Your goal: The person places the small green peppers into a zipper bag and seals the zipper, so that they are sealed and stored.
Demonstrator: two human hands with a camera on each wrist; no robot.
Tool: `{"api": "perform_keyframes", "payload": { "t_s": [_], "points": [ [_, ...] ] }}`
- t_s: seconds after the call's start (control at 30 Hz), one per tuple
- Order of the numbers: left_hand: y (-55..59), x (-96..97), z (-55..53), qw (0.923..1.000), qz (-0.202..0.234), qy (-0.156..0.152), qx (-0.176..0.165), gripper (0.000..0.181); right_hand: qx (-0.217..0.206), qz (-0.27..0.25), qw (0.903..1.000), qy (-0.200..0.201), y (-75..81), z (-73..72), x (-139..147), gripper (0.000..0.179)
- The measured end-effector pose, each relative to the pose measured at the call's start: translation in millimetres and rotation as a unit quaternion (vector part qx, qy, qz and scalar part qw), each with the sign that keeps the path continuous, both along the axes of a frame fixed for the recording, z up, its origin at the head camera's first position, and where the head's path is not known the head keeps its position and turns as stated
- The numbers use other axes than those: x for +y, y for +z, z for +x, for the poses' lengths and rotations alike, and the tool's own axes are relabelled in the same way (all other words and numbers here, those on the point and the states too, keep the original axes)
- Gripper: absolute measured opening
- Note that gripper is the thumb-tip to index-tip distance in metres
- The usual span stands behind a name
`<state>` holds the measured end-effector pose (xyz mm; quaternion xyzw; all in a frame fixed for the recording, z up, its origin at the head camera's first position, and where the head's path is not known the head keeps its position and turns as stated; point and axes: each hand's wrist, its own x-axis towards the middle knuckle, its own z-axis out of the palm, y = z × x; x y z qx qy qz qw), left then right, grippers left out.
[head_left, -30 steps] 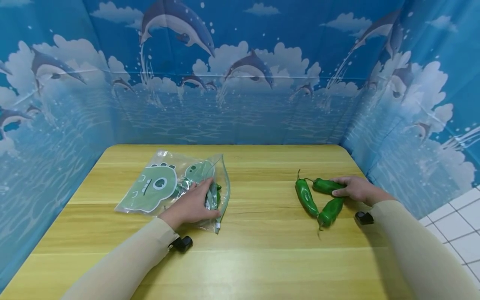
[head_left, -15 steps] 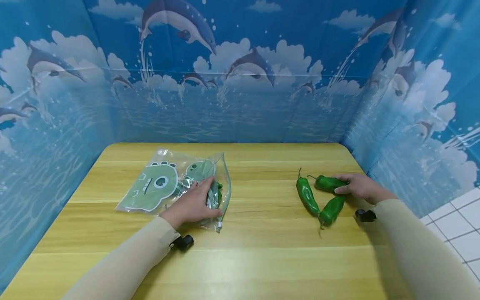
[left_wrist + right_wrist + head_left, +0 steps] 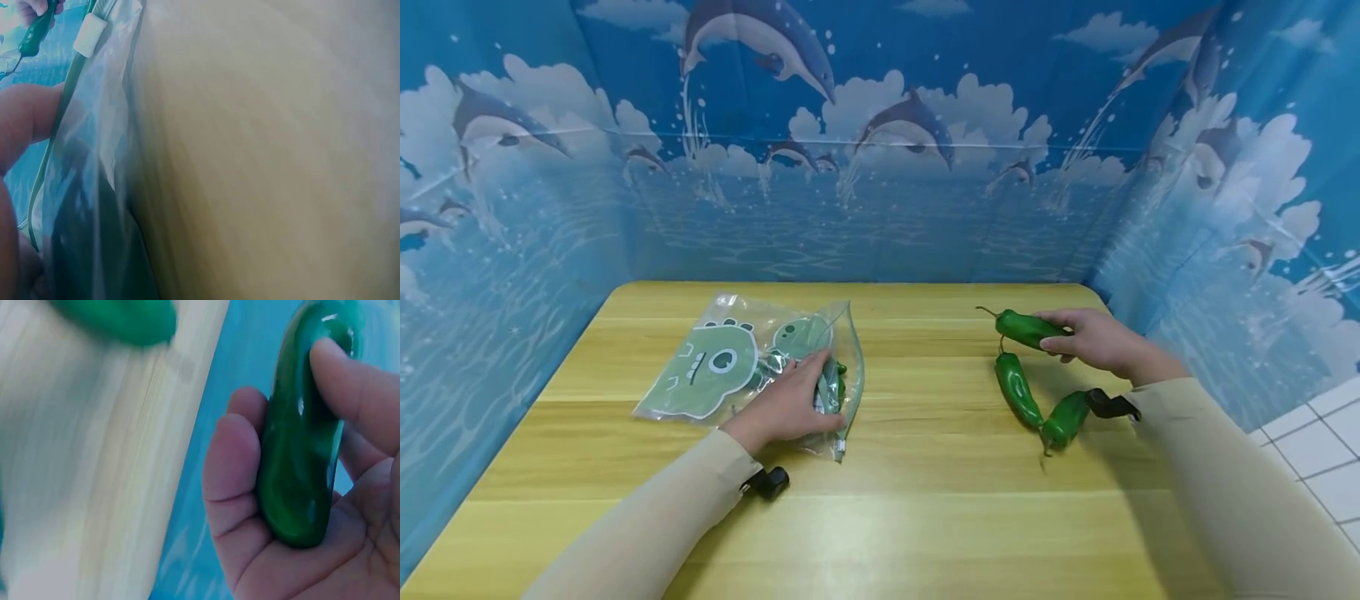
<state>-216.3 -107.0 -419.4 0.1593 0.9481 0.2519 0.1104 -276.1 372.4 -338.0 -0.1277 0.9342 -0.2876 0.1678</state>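
Here, a glossy green chili pepper (image 3: 1024, 328) hangs above the right side of a wood-grain desk (image 3: 917, 517), gripped between the thumb and fingers of a person's right hand (image 3: 1093, 337), its thin stem pointing left. Just below, a slender chili (image 3: 1017, 387) and a plumper chili (image 3: 1063, 417) lie on the desk, meeting at their near ends. Well apart on the left side, the left hand (image 3: 786, 404) holds the mouth of a clear zip-top bag (image 3: 688, 379) printed with a one-eyed green cartoon monster, thumb and fingers spread along the rim. A white slider (image 3: 90, 35) sits at the near end of the closure, and what looks like a bagged pepper (image 3: 841, 387) shows through the plastic near the mouth. The step in hand appears to be the pick-up of one loose chili, with the bag steadied for loading; the next move would seem to call for a leftward carry and a mouth wide enough to spare the stem a snag. Behind the desk spreads a blue dolphin-print backdrop (image 3: 820, 217).
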Motion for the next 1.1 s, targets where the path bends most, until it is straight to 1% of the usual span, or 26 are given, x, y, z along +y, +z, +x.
{"api": "perform_keyframes", "payload": {
  "t_s": [0.13, 0.33, 0.43, 0.5, 0.57, 0.67, 0.8, 0.93, 1.1],
  "points": [
    [1.1, -1.1, 0.4, 1.0, 0.0, 0.001, 0.003, 0.121, 0.011, 0.01, 0.9994, 0.032, -3.4, -0.3, -45.9, 0.061],
    [0.5, -0.5, -1.1, 1.0, 0.003, -0.003, 0.004, 0.121, -0.007, 0.009, 0.9981, 0.061, -13.2, 3.8, -112.5, 0.056],
    [0.6, 0.2, -0.7, 1.0, 0.008, -0.002, 0.005, 0.122, 0.011, 0.019, 0.9966, 0.079, -18.3, 6.4, -141.3, 0.054],
    [1.1, 0.8, -0.1, 0.9999, 0.011, -0.001, 0.007, 0.122, 0.033, 0.03, 0.995, 0.089, -22.3, 7.3, -157.1, 0.053],
    [1.2, 1.0, 0.0, 0.9998, 0.015, -0.002, 0.011, 0.123, 0.054, 0.043, 0.9934, 0.091, -25.7, 7.9, -170.6, 0.052],
    [2.7, 2.0, 0.1, 0.9997, 0.02, -0.002, 0.012, 0.124, 0.066, 0.057, 0.9924, 0.087, -30.6, 7.5, -184.1, 0.052],
    [3.5, 2.9, 0.8, 0.9997, 0.022, 0.0, 0.007, 0.125, 0.073, 0.07, 0.9915, 0.082, -33.4, 8.6, -193.6, 0.051],
    [1.4, 2.2, 0.6, 0.9998, 0.021, 0.003, 0.005, 0.125, 0.078, 0.084, 0.99, 0.082, -35.1, 9.9, -201.6, 0.05],
    [-0.8, 1.2, 0.5, 0.9997, 0.021, 0.003, 0.013, 0.125, 0.091, 0.095, 0.9878, 0.083, -37.2, 9.5, -211.8, 0.051]
  ]
}}
